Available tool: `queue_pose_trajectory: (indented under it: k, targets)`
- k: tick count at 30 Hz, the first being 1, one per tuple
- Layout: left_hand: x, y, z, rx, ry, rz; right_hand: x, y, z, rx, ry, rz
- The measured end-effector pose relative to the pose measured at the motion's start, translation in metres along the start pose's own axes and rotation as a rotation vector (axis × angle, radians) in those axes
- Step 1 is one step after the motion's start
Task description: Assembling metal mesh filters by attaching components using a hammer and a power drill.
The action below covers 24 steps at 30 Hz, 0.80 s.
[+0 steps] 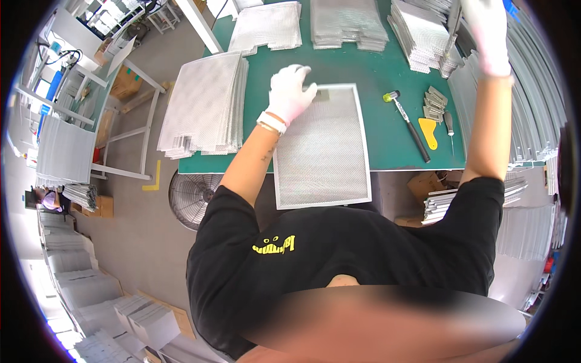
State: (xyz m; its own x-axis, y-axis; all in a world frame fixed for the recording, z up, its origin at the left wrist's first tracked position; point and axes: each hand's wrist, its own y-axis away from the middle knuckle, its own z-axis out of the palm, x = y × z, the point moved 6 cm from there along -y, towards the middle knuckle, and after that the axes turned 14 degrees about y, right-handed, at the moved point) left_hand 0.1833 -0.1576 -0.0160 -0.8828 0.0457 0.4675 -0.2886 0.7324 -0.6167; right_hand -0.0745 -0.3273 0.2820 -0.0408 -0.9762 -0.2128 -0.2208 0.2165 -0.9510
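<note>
A framed metal mesh panel point(321, 154) lies in front of me, its near end reaching past the table's edge. At its far left corner is my left hand point(290, 94) in a white glove, fingers bent, thumb apart, nothing seen in it. My right hand point(487, 33), also gloved, reaches to the far right, by a grey metal strip point(451, 30) and the stacked mesh sheets; the picture's top edge cuts off its fingers, so its hold cannot be made out.
On the green table point(339, 66) lie a mallet point(407, 124), a yellow scraper point(428, 133), a screwdriver point(448, 124) and several metal plates point(434, 104). Mesh sheet stacks point(203, 103) stand left and at the back. Long metal strips point(514, 109) line the right side. A floor fan point(190, 196) stands below.
</note>
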Motion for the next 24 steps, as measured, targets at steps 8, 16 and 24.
queue_pose_trajectory:
  k: [8,16,24]
  targets:
    - [0.03,0.178,-0.084,0.102,0.155,-0.188,0.063,0.354,-0.011,-0.98,0.81,0.399]
    - [0.032,0.356,-0.038,-0.094,1.213,-1.385,0.074,0.363,0.026,-0.955,0.425,0.593]
    - [0.047,0.344,-0.036,-0.032,1.24,-1.4,0.043,0.349,0.092,-1.229,0.549,0.572]
